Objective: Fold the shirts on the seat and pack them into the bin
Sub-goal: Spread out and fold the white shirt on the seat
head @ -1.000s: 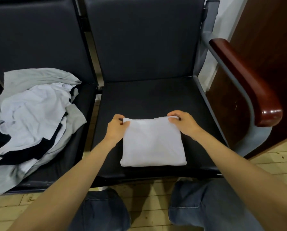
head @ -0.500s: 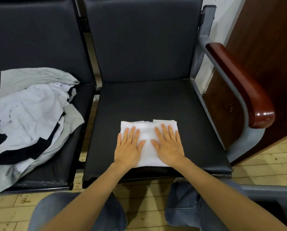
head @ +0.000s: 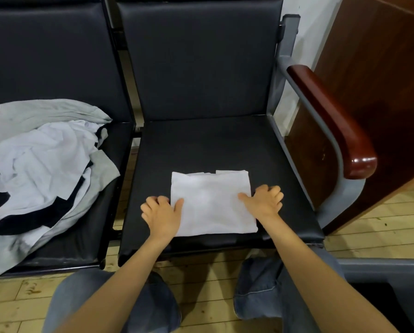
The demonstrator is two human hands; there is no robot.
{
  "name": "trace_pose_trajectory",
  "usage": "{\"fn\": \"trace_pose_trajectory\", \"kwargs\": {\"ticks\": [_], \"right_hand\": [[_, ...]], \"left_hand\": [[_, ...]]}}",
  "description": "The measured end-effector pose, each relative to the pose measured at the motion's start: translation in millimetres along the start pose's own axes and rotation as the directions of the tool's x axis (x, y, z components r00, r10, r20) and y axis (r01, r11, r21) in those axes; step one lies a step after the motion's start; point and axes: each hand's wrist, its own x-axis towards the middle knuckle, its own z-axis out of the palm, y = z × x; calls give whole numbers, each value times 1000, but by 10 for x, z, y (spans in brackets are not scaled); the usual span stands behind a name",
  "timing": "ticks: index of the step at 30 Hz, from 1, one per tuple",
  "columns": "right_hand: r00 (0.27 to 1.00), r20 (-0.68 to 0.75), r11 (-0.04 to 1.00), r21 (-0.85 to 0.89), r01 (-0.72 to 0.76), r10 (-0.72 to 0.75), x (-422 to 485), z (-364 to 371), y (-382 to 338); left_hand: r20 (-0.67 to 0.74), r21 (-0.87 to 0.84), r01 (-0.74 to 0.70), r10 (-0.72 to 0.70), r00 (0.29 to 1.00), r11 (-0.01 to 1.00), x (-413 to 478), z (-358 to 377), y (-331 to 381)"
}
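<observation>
A folded white shirt (head: 210, 203) lies flat near the front of the right black seat (head: 213, 145). My left hand (head: 161, 213) grips its left edge, thumb on top and fingers curled at the side. My right hand (head: 264, 201) holds the right edge the same way. A loose pile of white, grey and black shirts (head: 40, 164) covers the left seat. The grey rim of the bin (head: 381, 266) shows at the bottom right, with a dark inside.
A red-brown wooden armrest (head: 333, 121) on a grey frame runs along the right of the seat. A dark wooden panel (head: 381, 80) stands behind it. My knees in jeans are over the wooden floor (head: 13, 306), close to the seat front.
Both hands pulled the shirt's far edge toward me, pressed flat on top of it, then slid out to its left and right edges and curled around them.
</observation>
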Motion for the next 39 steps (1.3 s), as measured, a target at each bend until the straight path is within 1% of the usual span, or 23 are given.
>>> {"fn": "trace_pose_trajectory", "kwargs": {"ticks": [1, 2, 4, 6, 7, 9, 11, 14, 17, 19, 22, 24, 27, 30, 33, 35, 39], "right_hand": [[999, 48, 1000, -8, -17, 18, -5, -18, -8], [998, 67, 1000, -17, 5, -4, -20, -16, -22], [996, 44, 997, 1, 74, -74, -86, 10, -41], [990, -2, 988, 58, 140, -140, -182, 4, -33], [986, -17, 979, 117, 164, -163, -229, -26, -20], [985, 6, 940, 298, 163, -173, -314, -124, 18], [982, 36, 885, 441, 152, -187, -422, -247, 77], [957, 2, 783, 575, 237, -290, -590, -532, 231], [947, -21, 742, 616, 264, -320, -702, -890, 527], [959, -41, 704, 670, 236, -281, -770, -1100, 852], [971, -172, 640, 730, 239, -167, -879, -1317, 1407], [973, -227, 639, 741, 206, -50, -919, -1387, 1782], [961, -259, 634, 760, 141, 97, -987, -1417, 2316], [936, -290, 681, 728, 81, 199, -1069, -1391, 2836], [902, -281, 668, 744, -10, 326, -1105, -1242, 3353], [881, -232, 638, 764, -98, 413, -1109, -1096, 3680], [830, -141, 550, 806, -220, 539, -1116, -767, 4220]], "left_hand": [[31, 7, 9, -9, 999, 1000, 7, -20, 9], [63, 12, 8, -9, 998, 1000, 16, -36, 22], [119, -10, -5, 6, 993, 1000, 28, -65, 52], [143, -130, -31, 50, 988, 991, 15, -123, 80], [149, -228, -30, 65, 987, 973, -7, -169, 99], [177, -408, -10, 90, 980, 913, -74, -274, 174], [193, -486, -66, 180, 965, 871, -147, -383, 272], [234, -470, -227, 368, 900, 853, -258, -524, 536], [311, -429, -325, 475, 823, 843, -406, -631, 922], [358, -427, -397, 555, 751, 812, -543, -653, 1216], [414, -443, -486, 653, 634, 753, -784, -547, 1682], [453, -459, -501, 678, 578, 734, -942, -374, 2010], [537, -436, -542, 691, 483, 718, -1211, 25, 2493], [637, -399, -583, 672, 378, 707, -1519, 542, 2922], [725, -346, -649, 632, 273, 677, -1827, 1143, 3221], [758, -332, -679, 613, 221, 654, -2008, 1540, 3342], [801, -339, -661, 574, 171, 670, -2332, 2243, 3437]]}}
